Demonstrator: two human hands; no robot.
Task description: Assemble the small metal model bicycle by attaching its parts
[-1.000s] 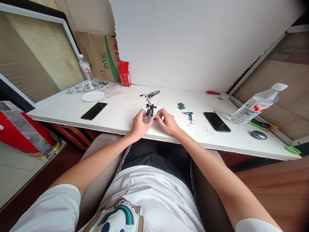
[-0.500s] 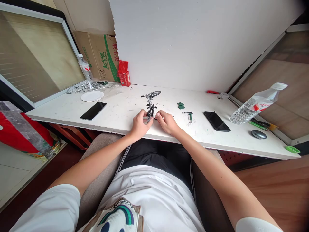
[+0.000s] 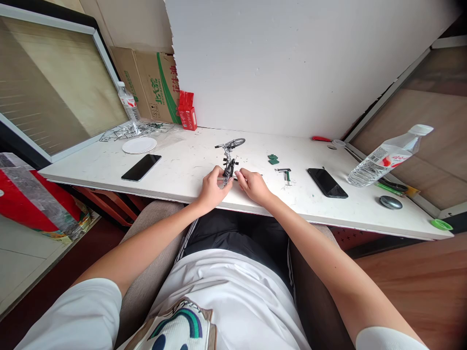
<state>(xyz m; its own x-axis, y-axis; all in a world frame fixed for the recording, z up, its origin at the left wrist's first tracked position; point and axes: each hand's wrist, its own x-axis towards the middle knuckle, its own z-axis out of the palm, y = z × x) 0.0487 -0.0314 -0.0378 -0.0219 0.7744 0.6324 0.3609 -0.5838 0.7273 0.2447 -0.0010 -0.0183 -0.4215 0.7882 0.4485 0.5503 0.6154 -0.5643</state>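
Observation:
A small model bicycle (image 3: 229, 164), dark with silvery parts, stands out over the front half of the white table, one wheel pointing to the back. My left hand (image 3: 212, 188) is closed on its near end, thumb and fingers around the frame. Close against its right side is my right hand (image 3: 251, 184), thumb and forefinger pinched together; whatever lies between the fingertips is too small to make out. Small green pieces (image 3: 273, 159) and a black and green part (image 3: 287, 176) lie to the right of my hands.
The white table (image 3: 182, 167) bears a black phone (image 3: 141, 167) and white lid (image 3: 139, 145) at left. On the right are another phone (image 3: 327, 183), a leaning water bottle (image 3: 390, 156) and a grey mouse (image 3: 391, 202). A red box (image 3: 187, 112) stands at the back.
The model bicycle has shifted and turned very slightly to the right. Both hands keep nearly the same place and grip.

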